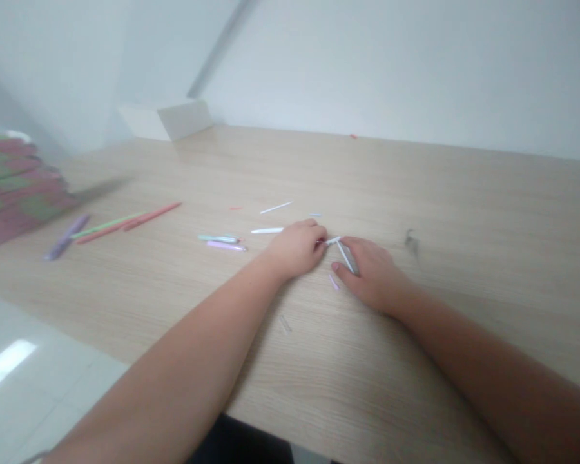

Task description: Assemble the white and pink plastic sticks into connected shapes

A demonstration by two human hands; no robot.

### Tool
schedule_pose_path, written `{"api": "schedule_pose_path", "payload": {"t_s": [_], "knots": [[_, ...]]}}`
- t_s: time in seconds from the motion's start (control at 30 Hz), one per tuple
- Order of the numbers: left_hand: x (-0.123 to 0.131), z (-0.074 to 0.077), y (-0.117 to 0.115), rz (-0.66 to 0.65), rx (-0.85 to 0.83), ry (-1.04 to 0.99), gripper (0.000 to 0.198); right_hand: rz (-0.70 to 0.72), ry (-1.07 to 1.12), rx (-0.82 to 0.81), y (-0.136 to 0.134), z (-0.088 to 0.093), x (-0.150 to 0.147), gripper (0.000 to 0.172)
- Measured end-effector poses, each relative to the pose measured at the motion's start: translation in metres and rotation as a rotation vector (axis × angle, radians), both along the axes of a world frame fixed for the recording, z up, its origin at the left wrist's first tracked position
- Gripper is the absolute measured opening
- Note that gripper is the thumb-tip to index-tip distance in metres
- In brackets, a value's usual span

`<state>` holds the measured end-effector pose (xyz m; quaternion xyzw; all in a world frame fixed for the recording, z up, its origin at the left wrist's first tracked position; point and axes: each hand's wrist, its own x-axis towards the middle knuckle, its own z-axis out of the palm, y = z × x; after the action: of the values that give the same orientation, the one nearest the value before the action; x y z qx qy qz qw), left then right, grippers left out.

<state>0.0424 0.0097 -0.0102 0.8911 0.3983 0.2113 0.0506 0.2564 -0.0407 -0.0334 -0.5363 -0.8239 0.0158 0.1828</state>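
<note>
My left hand (299, 248) rests on the table with its fingers closed. A thin white pen part (332, 241) sticks out of its fingertips towards the right. My right hand (374, 270) is just beside it, thumb and index finger apart. In that gap a white tube (346, 256) lies slanted near the index fingertip; whether the finger presses on it is blurred. Below the right thumb is a small purple piece (334, 281). A white pen barrel (267, 231) lies partly behind my left hand. A clear, spring-like piece (285, 324) lies nearer the front edge.
On the left are a teal pen (218, 238), a purple pen (227, 246), red pens (130, 223) and a thick purple pen (66, 238). A pink and green stack (19, 187) stands at far left, a white box (169, 119) behind. A dark smudge (411, 241) is at right.
</note>
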Motion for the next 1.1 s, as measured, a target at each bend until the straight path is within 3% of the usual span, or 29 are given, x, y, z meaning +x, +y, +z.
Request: {"api": "schedule_pose_path", "payload": {"t_s": [1.1], "knots": [[0.0001,-0.0031,0.0017,0.000,0.007,0.005,0.025,0.015,-0.013,0.009,0.0019,-0.0009,0.0009,0.047]]}}
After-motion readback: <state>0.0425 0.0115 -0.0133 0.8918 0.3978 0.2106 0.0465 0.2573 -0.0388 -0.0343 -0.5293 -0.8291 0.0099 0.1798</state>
